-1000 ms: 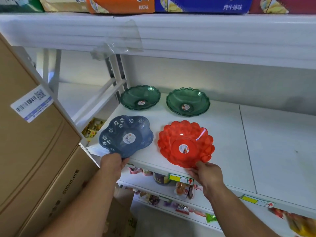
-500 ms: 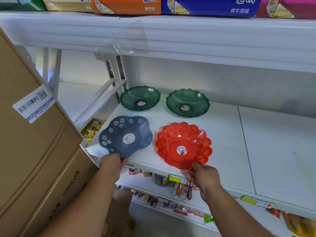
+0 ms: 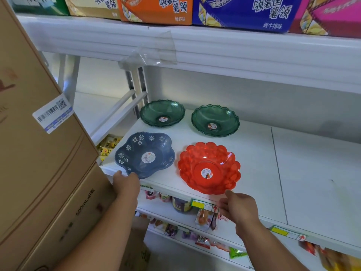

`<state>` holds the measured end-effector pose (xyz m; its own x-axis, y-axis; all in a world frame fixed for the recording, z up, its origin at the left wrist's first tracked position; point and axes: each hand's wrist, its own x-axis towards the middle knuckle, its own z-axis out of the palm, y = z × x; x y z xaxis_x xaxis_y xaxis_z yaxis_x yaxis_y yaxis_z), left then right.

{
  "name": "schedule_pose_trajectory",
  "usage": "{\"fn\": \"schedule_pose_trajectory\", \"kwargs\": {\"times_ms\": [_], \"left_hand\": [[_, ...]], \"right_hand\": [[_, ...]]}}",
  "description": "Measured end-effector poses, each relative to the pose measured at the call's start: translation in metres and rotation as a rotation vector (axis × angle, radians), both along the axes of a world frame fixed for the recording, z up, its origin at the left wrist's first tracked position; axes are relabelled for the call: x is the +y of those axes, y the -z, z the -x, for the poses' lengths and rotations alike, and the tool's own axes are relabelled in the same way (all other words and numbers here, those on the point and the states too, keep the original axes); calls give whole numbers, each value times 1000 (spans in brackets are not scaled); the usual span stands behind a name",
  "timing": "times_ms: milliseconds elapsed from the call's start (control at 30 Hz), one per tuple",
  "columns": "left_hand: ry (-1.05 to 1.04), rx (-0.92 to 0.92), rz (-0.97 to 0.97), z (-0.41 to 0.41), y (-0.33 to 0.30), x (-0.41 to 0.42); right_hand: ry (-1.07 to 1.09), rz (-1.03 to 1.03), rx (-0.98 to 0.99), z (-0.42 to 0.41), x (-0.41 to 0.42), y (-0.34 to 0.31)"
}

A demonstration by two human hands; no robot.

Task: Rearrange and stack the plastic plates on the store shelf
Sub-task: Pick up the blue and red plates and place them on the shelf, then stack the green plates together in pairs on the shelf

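Note:
Four plastic plates sit on the white shelf [image 3: 254,153]. Two dark green plates stand at the back, one on the left [image 3: 162,113] and one on the right [image 3: 215,120]. A blue plate with white flowers [image 3: 144,154] lies front left, and my left hand [image 3: 127,185] grips its near rim. A red scalloped plate [image 3: 209,167] lies front right, flat on the shelf. My right hand [image 3: 240,209] hovers just below the red plate's near rim, fingers apart, holding nothing.
Stacked cardboard boxes [image 3: 39,153] crowd the left side, close to my left arm. The shelf above [image 3: 234,51] carries snack cartons. A lower shelf [image 3: 195,222] with packaged goods runs under my hands. The right half of the plate shelf is bare white.
My right hand has let go of the red plate's rim and drawn back slightly toward me. My left hand stays on the blue plate's rim.

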<state>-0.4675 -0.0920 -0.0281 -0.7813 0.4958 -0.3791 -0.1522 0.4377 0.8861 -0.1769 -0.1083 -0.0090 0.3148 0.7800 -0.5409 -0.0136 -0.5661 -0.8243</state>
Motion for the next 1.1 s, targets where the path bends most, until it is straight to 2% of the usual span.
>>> {"fn": "schedule_pose_trajectory", "kwargs": {"times_ms": [133, 367, 433, 533, 600, 633, 667, 700, 733, 800, 900, 1000, 1100], "left_hand": [[7, 135, -160, -18, -14, 0], [144, 88, -186, -46, -44, 37], [153, 69, -132, -49, -47, 48], [176, 175, -115, -50, -49, 66], [284, 212, -25, -55, -59, 72], [343, 287, 61, -61, -73, 70], [479, 563, 258, -63, -77, 68], [557, 709, 375, -63, -81, 70], [560, 726, 401, -62, -83, 75], [509, 599, 371, -59, -87, 90], [581, 666, 361, -47, -87, 111], [670, 653, 417, -37, -85, 126], [753, 725, 459, -16, -72, 156]], "right_hand": [[-33, -129, -125, -10, 4, -13], [-134, -197, 34, -27, 48, -47], [-183, -184, 45, -31, 62, -51], [-239, -175, 62, -36, 82, -51], [-246, -169, 88, -38, 93, -52], [-245, -165, 101, -39, 99, -52], [-243, -158, 114, -39, 104, -52], [-242, -149, 128, -39, 109, -54], [-238, -141, 140, -39, 114, -54], [-227, -124, 150, -36, 124, -56], [-209, -120, 155, -29, 140, -60], [-178, -132, 158, -20, 161, -60], [-117, -151, 147, -11, 182, -58]]}}
